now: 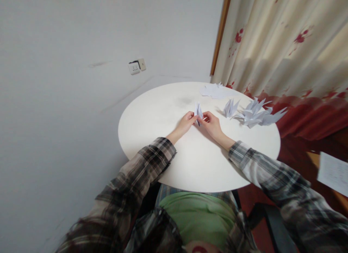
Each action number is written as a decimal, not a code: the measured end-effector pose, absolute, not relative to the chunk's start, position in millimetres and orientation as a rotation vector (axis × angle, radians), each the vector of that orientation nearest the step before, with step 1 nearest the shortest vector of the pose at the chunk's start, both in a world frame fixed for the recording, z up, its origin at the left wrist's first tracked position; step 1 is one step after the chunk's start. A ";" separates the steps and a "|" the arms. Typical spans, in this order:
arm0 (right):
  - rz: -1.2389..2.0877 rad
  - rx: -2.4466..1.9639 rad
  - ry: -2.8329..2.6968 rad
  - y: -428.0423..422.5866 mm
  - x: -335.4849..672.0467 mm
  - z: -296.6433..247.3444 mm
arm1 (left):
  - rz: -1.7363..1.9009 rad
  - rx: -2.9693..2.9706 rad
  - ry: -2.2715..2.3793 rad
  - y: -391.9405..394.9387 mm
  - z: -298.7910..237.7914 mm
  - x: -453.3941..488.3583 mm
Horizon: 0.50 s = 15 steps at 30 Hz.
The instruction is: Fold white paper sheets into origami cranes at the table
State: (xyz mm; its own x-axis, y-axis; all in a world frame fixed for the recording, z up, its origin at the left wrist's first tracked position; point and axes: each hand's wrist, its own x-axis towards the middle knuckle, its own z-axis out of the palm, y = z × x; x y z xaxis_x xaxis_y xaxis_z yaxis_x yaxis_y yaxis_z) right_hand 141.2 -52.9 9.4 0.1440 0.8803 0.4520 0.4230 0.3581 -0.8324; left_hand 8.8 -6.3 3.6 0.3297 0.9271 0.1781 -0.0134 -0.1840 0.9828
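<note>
A small folded white paper figure stands between my two hands near the middle of the round white table. My left hand pinches it from the left with closed fingers. From the right, my right hand grips the same paper, fingers curled around its lower part. Both wrists rest on the tabletop.
Several finished folded paper figures lie at the table's right side, one nearer my hands. Flat white sheets sit at the far edge. A grey wall with a socket is behind, a flowered curtain to the right.
</note>
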 end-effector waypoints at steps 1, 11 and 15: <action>0.506 -1.244 -1.476 -52.8 141.2 9.1 | 1.073 1.501 0.874 -6.3 3.5 8.7; 0.551 -1.172 -1.499 -50.7 141.3 4.1 | 1.081 1.531 0.917 -6.7 3.4 8.9; 0.568 -1.168 -1.493 -50.3 141.0 4.3 | 1.077 1.514 0.921 -8.6 5.2 9.0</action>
